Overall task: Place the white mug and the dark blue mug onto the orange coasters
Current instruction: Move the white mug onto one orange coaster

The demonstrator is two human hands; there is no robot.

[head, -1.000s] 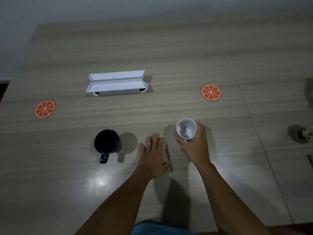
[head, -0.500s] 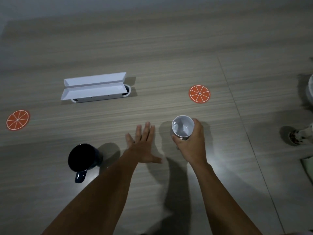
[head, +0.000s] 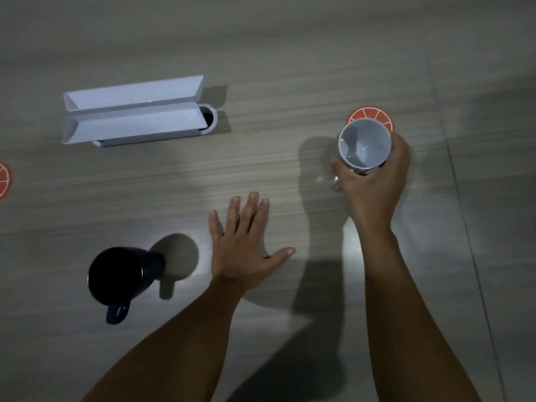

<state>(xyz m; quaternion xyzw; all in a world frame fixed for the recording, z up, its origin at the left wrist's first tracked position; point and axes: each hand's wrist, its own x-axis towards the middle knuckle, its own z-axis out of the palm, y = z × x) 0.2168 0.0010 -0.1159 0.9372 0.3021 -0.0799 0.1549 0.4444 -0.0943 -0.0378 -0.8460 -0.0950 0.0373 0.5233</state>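
Observation:
My right hand (head: 374, 184) grips the white mug (head: 364, 143) and holds it above the table, mouth up. The mug covers the near part of the right orange coaster (head: 369, 114), which lies just behind it. My left hand (head: 245, 245) rests flat on the table with its fingers spread, holding nothing. The dark blue mug (head: 119, 275) stands upright to the left of that hand, its handle pointing toward me. At the far left edge of the view lies the second orange coaster (head: 3, 179), partly cut off.
A white open box (head: 133, 111) with two long flaps sits at the back left of the wooden table (head: 290, 53). A seam in the tabletop runs down the right side.
My right hand has lifted the white mug and carried it forward and right, up to the right coaster. The left hand stays flat on the table. The camera view has shifted.

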